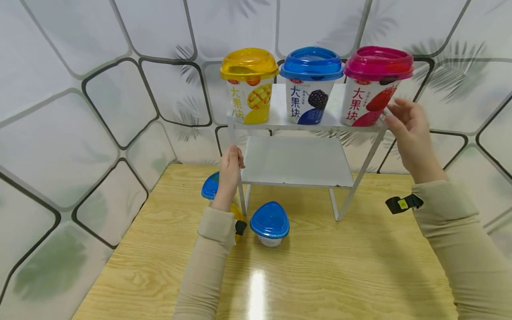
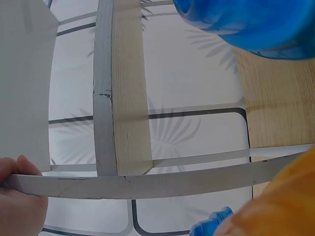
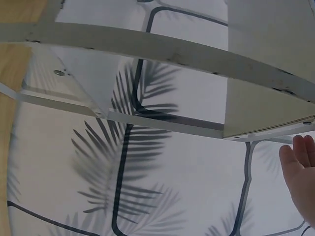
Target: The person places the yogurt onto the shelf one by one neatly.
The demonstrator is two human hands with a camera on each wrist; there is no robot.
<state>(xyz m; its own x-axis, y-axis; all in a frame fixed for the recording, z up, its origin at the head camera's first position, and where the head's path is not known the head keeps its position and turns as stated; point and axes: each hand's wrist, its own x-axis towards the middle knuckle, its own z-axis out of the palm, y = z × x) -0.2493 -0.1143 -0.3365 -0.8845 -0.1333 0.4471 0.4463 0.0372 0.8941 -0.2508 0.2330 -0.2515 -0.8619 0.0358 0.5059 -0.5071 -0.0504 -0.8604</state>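
My left hand (image 1: 230,172) grips the left front leg of a white two-tier metal rack (image 1: 296,160); the left wrist view shows fingers and thumb wrapped round the flat metal bar (image 2: 113,188). On the top shelf stand three upright yogurt cups: a yellow-lidded one (image 1: 252,95), a blue-lidded one (image 1: 310,95) and a pink-lidded one (image 1: 370,95). My right hand (image 1: 414,138) is at the rack's right end, thumb and fingers apart beside the pink-lidded cup. In the right wrist view its loosely bent fingers (image 3: 298,153) are right at the shelf's edge.
On the wooden table (image 1: 320,275), a blue-lidded cup (image 1: 270,222) stands in front of the rack. Another blue lid (image 1: 210,186) and a yellow lid (image 1: 237,212) show partly behind my left hand and wrist. A patterned wall (image 1: 176,151) stands close behind the rack.
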